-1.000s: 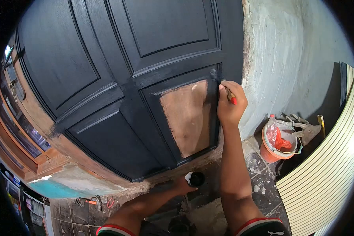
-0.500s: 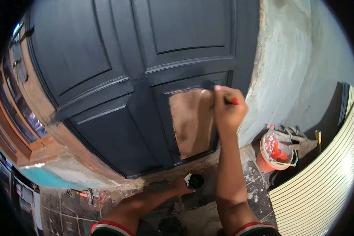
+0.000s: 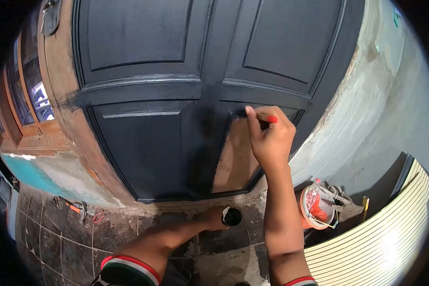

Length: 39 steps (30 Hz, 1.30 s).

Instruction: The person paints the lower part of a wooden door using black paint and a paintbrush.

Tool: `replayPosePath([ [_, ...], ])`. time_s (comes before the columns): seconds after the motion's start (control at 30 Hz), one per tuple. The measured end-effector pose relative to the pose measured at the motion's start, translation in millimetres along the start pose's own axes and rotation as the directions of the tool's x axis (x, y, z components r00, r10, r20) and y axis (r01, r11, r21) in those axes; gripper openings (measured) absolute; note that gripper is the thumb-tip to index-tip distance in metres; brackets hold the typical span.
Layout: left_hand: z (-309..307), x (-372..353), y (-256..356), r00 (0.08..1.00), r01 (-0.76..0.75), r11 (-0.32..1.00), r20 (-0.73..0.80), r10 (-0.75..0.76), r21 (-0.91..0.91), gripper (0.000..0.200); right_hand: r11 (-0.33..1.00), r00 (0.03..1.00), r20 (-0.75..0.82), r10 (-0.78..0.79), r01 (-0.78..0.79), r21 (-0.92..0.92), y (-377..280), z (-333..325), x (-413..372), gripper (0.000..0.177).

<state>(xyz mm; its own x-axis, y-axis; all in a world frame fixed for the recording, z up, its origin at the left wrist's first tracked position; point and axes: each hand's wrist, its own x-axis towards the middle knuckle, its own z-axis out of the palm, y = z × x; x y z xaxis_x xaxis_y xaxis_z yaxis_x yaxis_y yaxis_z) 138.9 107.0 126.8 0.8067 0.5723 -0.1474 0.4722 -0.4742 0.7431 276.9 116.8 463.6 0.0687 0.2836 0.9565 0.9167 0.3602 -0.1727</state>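
My right hand (image 3: 274, 136) is closed around a paintbrush (image 3: 268, 117) with a red-tipped handle. It is raised at the upper part of the lower right panel of a dark door (image 3: 143, 152); the bristles are hidden by the fingers. Below the hand shows a bare brown wood patch (image 3: 236, 155), bordered by dark paint. Low down, in front of the door's bottom edge, my left hand (image 3: 214, 218) grips a small cup (image 3: 232, 216) with dark contents and a pale label or scrap on its side.
On the right stands an orange bucket (image 3: 314, 209) holding a plastic bottle and red material. A striped cream panel (image 3: 376, 238) leans nearby. Several tools, including orange-handled pliers (image 3: 75, 209), lie on the tiled floor at left. A wooden window frame (image 3: 38, 128) flanks the door.
The view has swung, so the door and bucket sit differently in frame. My right hand still holds the brush near the panel's top; my left still holds the cup.
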Motion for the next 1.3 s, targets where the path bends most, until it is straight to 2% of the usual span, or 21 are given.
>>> replayPosePath([
  [0.03, 3, 3, -4, 0.999, -0.049, 0.999, -0.011, 0.049, 0.000, 0.092, 0.995, 0.998, 0.023, -0.063, 0.064, -0.081, 7, 3, -2, 0.021],
  [0.1, 8, 9, -8, 0.988, -0.150, 0.989, -0.029, 0.150, 0.004, 0.093, 0.981, 1.000, 0.002, 0.008, -0.008, -0.195, 21, -4, 2, 0.019],
  [0.13, 6, 9, -5, 0.991, -0.133, 0.991, 0.010, 0.133, 0.002, 0.096, 0.991, 0.997, -0.051, 0.053, -0.059, -0.124, 24, -7, 5, 0.018],
  [0.23, -5, 9, 7, 0.992, -0.097, 0.995, 0.077, 0.098, -0.011, 0.102, 0.996, 0.996, -0.041, 0.080, -0.078, 0.049, 1, -8, 2, 0.019],
  [0.27, -7, 8, 8, 0.992, -0.094, 0.995, 0.078, 0.095, -0.016, 0.102, 0.997, 0.999, -0.023, 0.033, -0.032, 0.071, -5, -4, -1, 0.020],
  [0.37, 1, 11, -2, 0.994, -0.103, 0.994, 0.026, 0.102, 0.035, 0.103, 0.996, 1.000, -0.011, -0.013, 0.012, -0.093, 19, 1, -8, 0.020],
  [0.43, 2, 15, -5, 0.994, -0.108, 0.993, 0.015, 0.108, 0.051, 0.105, 0.979, 0.998, -0.011, 0.067, -0.068, -0.193, 39, -10, -7, 0.020],
  [0.47, -2, 15, -5, 0.994, -0.105, 0.994, 0.034, 0.103, 0.039, 0.106, 0.967, 0.996, -0.062, 0.071, -0.084, -0.242, 48, -14, -6, 0.021],
  [0.5, -3, 16, -6, 0.994, -0.101, 0.995, 0.052, 0.100, 0.026, 0.107, 0.957, 0.997, -0.061, 0.054, -0.069, -0.281, 46, -13, -6, 0.021],
  [0.57, 0, 12, -9, 0.994, -0.104, 0.994, -0.027, 0.105, 0.035, 0.102, 0.933, 0.998, -0.061, 0.022, -0.042, -0.357, 33, -8, -7, 0.021],
  [0.63, -1, 14, -9, 0.996, -0.076, 0.996, -0.048, 0.077, 0.039, 0.100, 0.979, 0.999, -0.042, -0.007, -0.001, -0.204, 4, 11, -13, 0.019],
  [0.7, -3, 14, -7, 1.000, -0.012, 0.999, -0.005, 0.013, 0.035, 0.102, 0.997, 0.999, 0.030, -0.020, 0.018, 0.074, -25, 22, -15, 0.019],
  [0.8, -1, 17, -12, 1.000, -0.025, 0.998, -0.005, 0.026, 0.064, 0.105, 0.953, 0.979, -0.017, 0.201, -0.191, 0.235, -3, 16, -18, 0.019],
  [0.83, -1, 16, -10, 1.000, -0.025, 0.998, -0.011, 0.025, 0.060, 0.105, 0.963, 0.968, -0.085, 0.236, -0.221, 0.156, 7, 6, -16, 0.019],
  [0.93, -6, 10, -8, 0.996, -0.071, 0.997, -0.049, 0.073, 0.041, 0.104, 0.977, 0.985, -0.102, 0.141, -0.154, -0.144, 59, -18, -18, 0.018],
  [1.0, -7, 9, -10, 0.999, -0.045, 0.999, -0.018, 0.046, 0.029, 0.102, 0.940, 0.991, -0.126, 0.041, -0.081, -0.332, 77, -28, -13, 0.017],
  [1.1, -8, 7, -12, 0.997, -0.052, 0.997, -0.048, 0.055, 0.064, 0.100, 0.935, 0.991, -0.132, 0.000, -0.047, -0.352, 62, -18, -11, 0.017],
  [1.13, -8, 6, -12, 0.995, -0.061, 0.995, -0.068, 0.067, 0.083, 0.100, 0.968, 0.989, -0.132, 0.060, -0.090, -0.234, 40, -6, -11, 0.018],
  [1.2, -15, 9, -6, 0.999, -0.040, 0.997, 0.001, 0.040, 0.069, 0.107, 0.999, 0.999, -0.040, 0.021, -0.023, -0.042, 11, 21, -18, 0.020],
  [1.23, -16, 8, -5, 0.999, -0.027, 0.998, 0.039, 0.025, 0.064, 0.111, 0.998, 0.999, -0.003, 0.048, -0.048, 0.044, -8, 25, -17, 0.018],
  [1.3, -1, 16, -19, 0.998, -0.060, 0.994, -0.013, 0.062, 0.096, 0.110, 0.887, 0.904, 0.153, 0.400, -0.424, 0.185, -25, 19, -11, 0.018],
])
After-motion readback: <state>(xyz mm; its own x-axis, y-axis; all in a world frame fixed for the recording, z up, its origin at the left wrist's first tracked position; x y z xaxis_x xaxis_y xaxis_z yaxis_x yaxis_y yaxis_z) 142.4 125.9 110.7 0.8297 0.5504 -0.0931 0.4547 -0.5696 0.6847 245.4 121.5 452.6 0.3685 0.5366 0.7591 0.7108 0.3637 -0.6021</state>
